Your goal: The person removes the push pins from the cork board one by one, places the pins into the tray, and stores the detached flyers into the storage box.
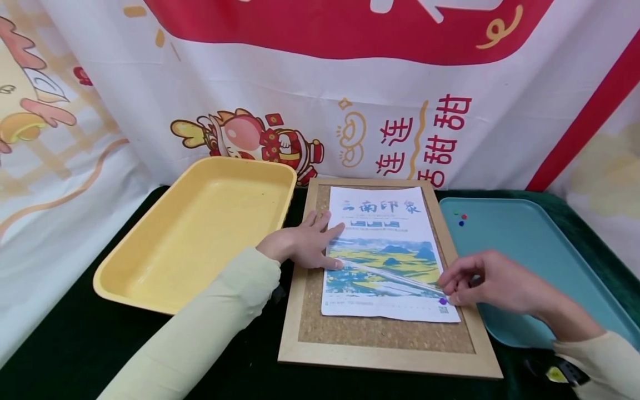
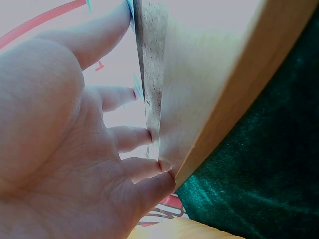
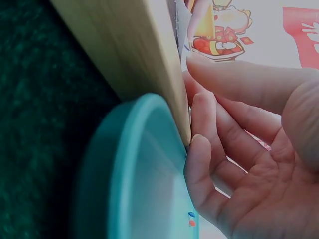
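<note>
A printed sheet (image 1: 380, 308) with a yellow-and-blue landscape lies on a wood-framed cork board (image 1: 345, 333). My left hand (image 1: 307, 244) rests spread on the sheet's left side and the frame; its fingers (image 2: 132, 139) reach over the board's edge in the left wrist view. At the sheet's lower right corner, my right hand (image 1: 492, 283) pinches a small purple pushpin (image 1: 443, 301) at its fingertips. The right thumb (image 3: 229, 74) and curled fingers are beside the frame in the right wrist view, where the pin is hidden. A pale diagonal streak crosses the picture.
To the left stands a yellow tray (image 1: 200, 233). A teal tray (image 1: 520, 250) on the right touches or nearly touches the board and holds a few small pins (image 1: 461, 223). Dark green cloth (image 1: 240, 355) covers the table, and a printed white curtain (image 1: 300, 83) hangs behind.
</note>
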Tool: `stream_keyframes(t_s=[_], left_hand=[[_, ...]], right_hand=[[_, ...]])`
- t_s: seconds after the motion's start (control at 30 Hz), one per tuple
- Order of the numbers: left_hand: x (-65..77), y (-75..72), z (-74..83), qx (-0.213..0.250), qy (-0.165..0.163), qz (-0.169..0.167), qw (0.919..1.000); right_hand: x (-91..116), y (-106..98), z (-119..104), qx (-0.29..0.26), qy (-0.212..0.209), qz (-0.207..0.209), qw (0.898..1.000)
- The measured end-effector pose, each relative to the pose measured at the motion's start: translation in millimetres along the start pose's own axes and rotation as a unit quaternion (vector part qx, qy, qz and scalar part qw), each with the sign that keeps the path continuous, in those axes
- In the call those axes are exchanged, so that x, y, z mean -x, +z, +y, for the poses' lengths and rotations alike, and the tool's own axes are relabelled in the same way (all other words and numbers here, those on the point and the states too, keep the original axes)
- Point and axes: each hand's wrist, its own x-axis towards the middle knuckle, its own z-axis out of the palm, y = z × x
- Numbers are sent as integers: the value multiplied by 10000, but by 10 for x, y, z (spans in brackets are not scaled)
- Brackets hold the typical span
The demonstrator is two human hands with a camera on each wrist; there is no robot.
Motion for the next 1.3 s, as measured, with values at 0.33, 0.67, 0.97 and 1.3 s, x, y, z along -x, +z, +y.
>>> stream_keyframes(t_s=[0.33, 0.67, 0.97, 1.3], left_hand=[[-6, 4, 20, 33, 49, -11, 10000], [24, -11, -9, 66, -11, -68, 10000], [19, -14, -17, 80, 1, -57, 10000], [4, 1, -3, 119, 36, -33, 9999]], right_hand=[[22, 67, -13, 225, 22, -17, 9997], [-12, 103, -83, 320, 90, -43, 9994], [-20, 103, -93, 277, -11, -93, 9996], [-2, 100, -84, 254, -6, -124, 9996]])
